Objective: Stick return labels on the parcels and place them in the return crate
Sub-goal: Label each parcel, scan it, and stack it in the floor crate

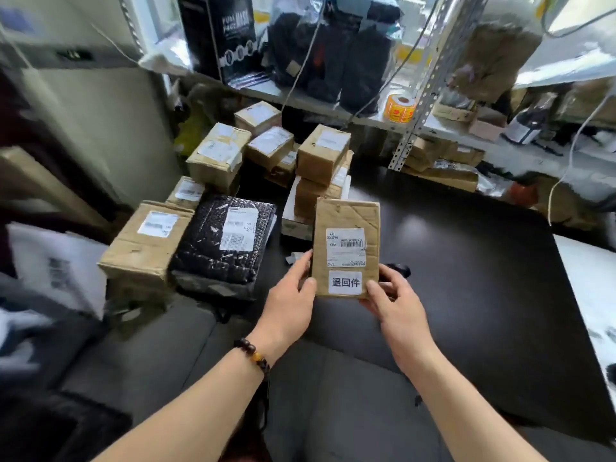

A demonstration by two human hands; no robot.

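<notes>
A small brown cardboard parcel (346, 225) is held up over the black table (466, 278), its top face toward me. It carries a shipping label with a barcode and, near its lower edge, a white return label (345, 282) with black characters. My left hand (290, 298) grips the parcel's lower left edge, thumb on the front. My right hand (396, 301) grips its lower right corner, thumb beside the return label. No crate shows in the frame.
Several labelled cardboard parcels (216, 155) and a black bubble mailer (226, 238) are piled at the table's left. A metal shelf (433, 128) behind holds dark bags, a black box and an orange sticker roll (400, 108). A white bag (56, 265) lies at far left.
</notes>
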